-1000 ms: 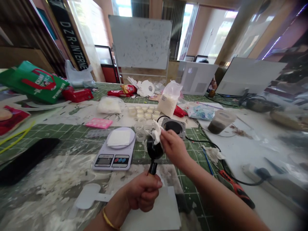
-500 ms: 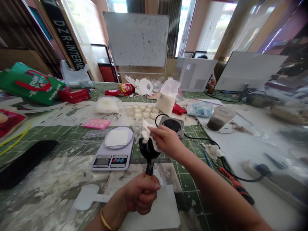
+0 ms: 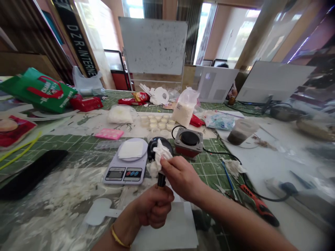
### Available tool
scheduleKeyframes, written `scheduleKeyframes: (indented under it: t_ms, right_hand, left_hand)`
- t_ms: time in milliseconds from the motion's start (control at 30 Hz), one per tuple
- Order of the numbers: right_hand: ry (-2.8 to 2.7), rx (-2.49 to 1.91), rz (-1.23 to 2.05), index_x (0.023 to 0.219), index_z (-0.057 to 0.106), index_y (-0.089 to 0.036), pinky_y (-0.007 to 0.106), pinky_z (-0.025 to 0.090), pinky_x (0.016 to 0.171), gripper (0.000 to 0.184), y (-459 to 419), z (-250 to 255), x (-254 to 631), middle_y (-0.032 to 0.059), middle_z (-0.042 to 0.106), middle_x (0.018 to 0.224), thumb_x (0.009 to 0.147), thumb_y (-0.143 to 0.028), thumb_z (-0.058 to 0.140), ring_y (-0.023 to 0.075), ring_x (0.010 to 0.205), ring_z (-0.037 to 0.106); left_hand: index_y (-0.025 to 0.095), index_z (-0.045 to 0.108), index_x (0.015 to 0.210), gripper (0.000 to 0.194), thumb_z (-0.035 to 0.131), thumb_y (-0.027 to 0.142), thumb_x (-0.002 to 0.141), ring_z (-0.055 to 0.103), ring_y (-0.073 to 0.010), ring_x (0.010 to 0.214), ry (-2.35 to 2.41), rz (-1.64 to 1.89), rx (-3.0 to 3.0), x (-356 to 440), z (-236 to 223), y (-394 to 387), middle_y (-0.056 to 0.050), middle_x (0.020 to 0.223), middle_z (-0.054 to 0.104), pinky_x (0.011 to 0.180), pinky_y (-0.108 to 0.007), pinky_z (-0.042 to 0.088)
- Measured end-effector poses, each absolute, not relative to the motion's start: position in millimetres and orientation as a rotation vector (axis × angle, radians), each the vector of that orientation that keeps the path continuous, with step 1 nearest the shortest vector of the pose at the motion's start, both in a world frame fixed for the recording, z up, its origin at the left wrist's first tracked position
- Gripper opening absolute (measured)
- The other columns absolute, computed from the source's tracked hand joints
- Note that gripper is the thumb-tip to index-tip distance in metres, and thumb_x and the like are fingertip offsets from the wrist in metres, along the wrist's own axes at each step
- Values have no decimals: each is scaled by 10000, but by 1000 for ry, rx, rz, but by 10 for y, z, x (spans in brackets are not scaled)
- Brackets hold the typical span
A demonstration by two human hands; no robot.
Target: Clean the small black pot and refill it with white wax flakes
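Note:
My left hand (image 3: 157, 205) is closed round the handle of a small black pan (image 3: 152, 145), holding it up over white sheets of paper (image 3: 178, 230). In my right hand (image 3: 183, 174) a crumpled white tissue (image 3: 160, 155) is pinched against the near side of the pan, by the handle. The tissue hides part of the pan's inside. Left of the pan stands a kitchen scale (image 3: 125, 172) with a square of white paper (image 3: 131, 150) on its plate. A small hot plate (image 3: 188, 139) sits behind my right hand.
Several small cups with pale filling (image 3: 159, 121) stand behind the pan, beside a bag of white granules (image 3: 184, 109). White flakes (image 3: 70, 195) lie on plastic at the left. A cable (image 3: 220, 151), an orange-black tool (image 3: 258, 204) and a grey-filled cup (image 3: 240, 132) are to the right.
My right hand and the tissue have moved from the pan's far rim down to its near side by the handle. The pan has tipped, showing more of its inside. The view has shifted slightly.

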State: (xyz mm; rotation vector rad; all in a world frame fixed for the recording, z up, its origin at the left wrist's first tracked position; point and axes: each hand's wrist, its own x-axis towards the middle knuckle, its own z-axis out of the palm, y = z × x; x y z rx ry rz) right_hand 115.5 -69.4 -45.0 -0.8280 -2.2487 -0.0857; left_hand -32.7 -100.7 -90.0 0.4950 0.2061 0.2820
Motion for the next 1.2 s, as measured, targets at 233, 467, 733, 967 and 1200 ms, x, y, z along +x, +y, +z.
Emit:
scheduleKeyframes:
  t_ms: [233, 467, 733, 967, 1200]
  right_hand:
    - [-2147, -1116, 199, 1107, 557, -119, 283, 447, 714, 327, -257, -190, 1069, 70, 510, 804, 881, -232, 349, 144, 737, 503]
    - [-2172, -1140, 375, 919, 589, -137, 287, 446, 672, 220, -595, -325, 1317, 63, 546, 770, 854, -229, 400, 146, 706, 519]
    - [-2007, -850, 1077, 883, 578, -195, 253, 470, 662, 160, -742, 56, 1767, 42, 612, 891, 847, -289, 453, 133, 773, 569]
    - [-1977, -1009, 354, 1083, 586, -207, 307, 468, 734, 284, -551, -368, 1399, 71, 605, 931, 844, -249, 440, 155, 826, 575]
    - [-2051, -1072, 486, 905, 623, -231, 236, 475, 630, 201, -807, -411, 1178, 1, 610, 769, 835, -346, 473, 118, 681, 575]
  left_hand:
    - [178, 292, 495, 333, 424, 201, 800, 116, -27, 232, 238, 275, 493, -307, -881, -1015, 90, 320, 217, 251, -132, 165]
    - [180, 289, 493, 329, 397, 190, 804, 106, -31, 235, 218, 325, 493, -343, -881, -982, 93, 324, 202, 255, -139, 172]
    - [183, 280, 487, 337, 406, 209, 799, 113, -33, 240, 231, 305, 490, -304, -894, -1020, 89, 330, 208, 261, -143, 173]
    - [187, 285, 480, 334, 383, 198, 798, 77, -37, 240, 181, 261, 468, -296, -888, -1041, 92, 330, 164, 265, -148, 163]
    - [193, 225, 402, 433, 348, 261, 812, 70, -46, 211, 241, 142, 494, -272, -947, -986, 75, 284, 139, 238, -178, 70]
